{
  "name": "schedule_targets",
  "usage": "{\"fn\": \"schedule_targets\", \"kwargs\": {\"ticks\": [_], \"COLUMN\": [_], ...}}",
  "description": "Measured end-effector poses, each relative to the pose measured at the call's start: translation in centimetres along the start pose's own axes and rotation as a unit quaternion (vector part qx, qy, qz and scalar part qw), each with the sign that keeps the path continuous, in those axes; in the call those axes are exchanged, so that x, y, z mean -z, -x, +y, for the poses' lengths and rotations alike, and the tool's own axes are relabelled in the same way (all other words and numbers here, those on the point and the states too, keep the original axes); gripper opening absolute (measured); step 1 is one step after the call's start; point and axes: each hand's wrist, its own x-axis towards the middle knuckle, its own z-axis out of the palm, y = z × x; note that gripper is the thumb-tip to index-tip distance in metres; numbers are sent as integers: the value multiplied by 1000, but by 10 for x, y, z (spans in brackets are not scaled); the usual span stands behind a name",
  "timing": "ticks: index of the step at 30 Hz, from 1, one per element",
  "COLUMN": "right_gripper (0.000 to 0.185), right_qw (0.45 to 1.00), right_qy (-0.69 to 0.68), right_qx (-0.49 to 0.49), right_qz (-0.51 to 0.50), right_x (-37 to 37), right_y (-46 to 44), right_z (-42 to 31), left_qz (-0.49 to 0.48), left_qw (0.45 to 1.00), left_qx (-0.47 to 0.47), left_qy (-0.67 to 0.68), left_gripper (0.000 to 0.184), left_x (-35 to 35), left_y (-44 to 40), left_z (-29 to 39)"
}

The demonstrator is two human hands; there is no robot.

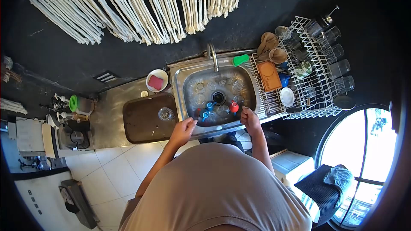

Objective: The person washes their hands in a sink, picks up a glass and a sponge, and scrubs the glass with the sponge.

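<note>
My left hand (183, 131) is closed at the front left edge of the steel sink (179, 86); whether its curled fingers hold anything is too small to make out. At the front right edge, my right hand (250, 121) is closed too, its thumb and fingers pressed together, and what they may hold is hidden. Between the hands, inside the sink, lie a red piece (234, 107), blue pieces (205, 114) and several clear glasses (223, 110). The round drain (218, 98) is in the middle of the basin, below the faucet (215, 62).
A brown tray (132, 131) with a clear glass (165, 114) stands left of the sink. Behind it is a white bowl (157, 74) with a pink sponge (155, 82). A green object (240, 60) sits on the back rim. The white dish rack (315, 86) stands right, loaded with glasses.
</note>
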Motion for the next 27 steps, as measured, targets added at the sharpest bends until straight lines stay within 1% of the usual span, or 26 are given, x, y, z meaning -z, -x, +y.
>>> {"fn": "schedule_targets", "kwargs": {"ticks": [1,3,4,5,6,7,8,9,10,11,12,13,15,16,17,18,19,20,21,22,23,24,25,26,27], "right_gripper": [27,33,39,39,40,41,42,42,41,40,40,39,37,34,33,32,36,36,37,39,39,39,41,37,46], "right_qw": [1000,996,990,990,985,976,971,971,969,966,970,975,957,945,925,891,872,863,781,639,643,756,820,830,856], "right_qy": [0,72,85,87,83,77,74,70,71,72,24,-33,40,59,132,219,165,104,116,120,119,106,92,138,173], "right_qx": [-4,24,69,70,125,179,205,202,220,238,241,220,278,300,340,384,454,484,496,468,462,514,541,498,458], "right_qz": [2,38,86,82,88,96,101,104,90,75,36,-2,-74,-118,-112,-101,-75,-97,-362,-599,-599,-392,-165,-209,-165], "right_x": [1,-2,-12,-13,-13,-12,-11,-12,-13,-13,-17,-29,-50,-62,-73,-80,-97,-118,-124,-123,-125,-127,-125,-113,-107], "right_y": [2,7,14,16,18,21,21,22,23,25,29,41,64,80,99,117,142,182,188,184,187,192,190,169,148], "right_z": [-1,-6,-13,-16,-15,-16,-17,-18,-20,-21,-24,-36,-57,-73,-90,-106,-112,-128,-167,-194,-184,-163,-147,-146,-129], "left_qz": [6,23,31,40,69,70,84,96,118,118,128,139,130,120,125,166,192,243,340,215,157,212,265,209,203], "left_qw": [1000,999,999,999,997,997,995,992,991,989,987,985,988,987,982,972,958,938,923,866,858,885,902,928,950], "left_qx": [-6,-29,-21,-15,-19,-20,-5,14,18,11,8,4,-54,-58,-74,-169,-210,-243,-181,-393,-412,-359,-309,-293,-232], "left_qy": [4,9,9,9,33,32,58,82,67,86,94,102,70,92,123,6,-35,44,28,222,263,207,146,95,44], "left_gripper": [37,39,39,40,44,44,46,48,52,50,49,48,46,47,49,52,53,51,50,50,43,45,48,50,50], "left_x": [-2,-4,-6,-6,-7,-10,-13,-16,-18,-20,-19,-17,3,15,26,40,54,59,66,79,88,79,70,73,67], "left_y": [0,0,1,1,3,3,4,7,10,11,14,19,29,37,44,49,59,77,105,116,116,107,95,83,73], "left_z": [-3,-4,-4,-2,3,8,12,17,28,23,26,31,45,70,94,104,134,158,182,197,190,186,176,150,132]}}
